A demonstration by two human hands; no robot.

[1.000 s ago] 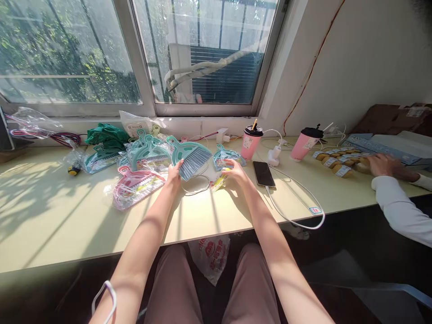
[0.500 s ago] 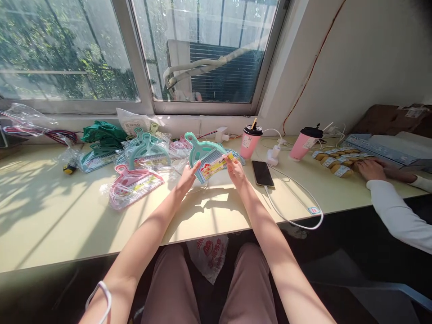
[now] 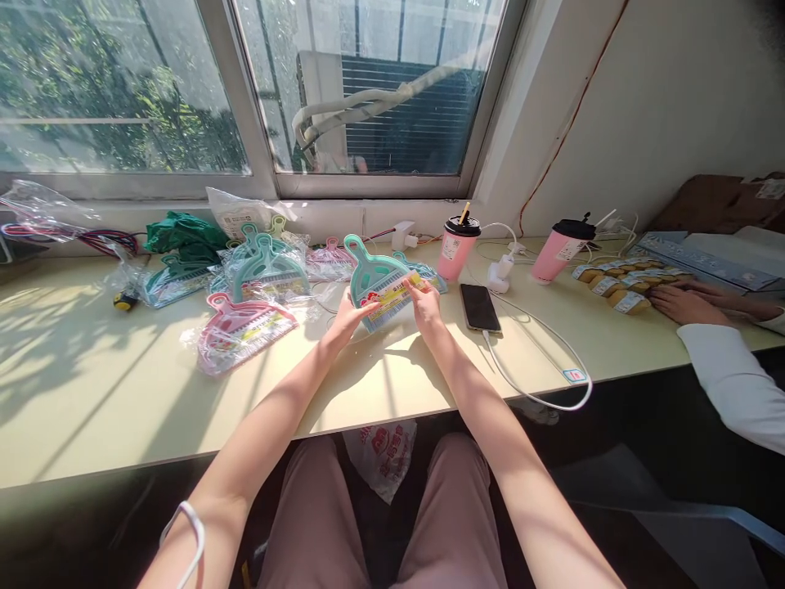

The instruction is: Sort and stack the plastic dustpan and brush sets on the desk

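Note:
Both hands hold a small teal dustpan (image 3: 371, 271) with a brush in it and a yellow printed label (image 3: 391, 295) across its front. My left hand (image 3: 351, 315) grips the lower left edge, its thumb lying on the label. On the right side, my right hand (image 3: 424, 302) pinches the label's upper end between thumb and fingers. The dustpan is tilted, handle up and to the left, above the table. To the left lies a pink dustpan set (image 3: 245, 331) in clear plastic. Behind it, teal dustpan sets (image 3: 270, 270) are piled in clear wrapping.
A phone (image 3: 480, 308) on a white cable lies right of my hands. Two pink cups (image 3: 452, 255) with black lids stand near a white charger (image 3: 500, 273). At far right, another person's hands (image 3: 690, 303) touch small yellow packs (image 3: 613, 285). A tape measure (image 3: 126, 300) sits at left.
My left thumb has moved onto the label, and the label sits higher and straighter across the dustpan. The other person's hands have shifted slightly at the yellow packs.

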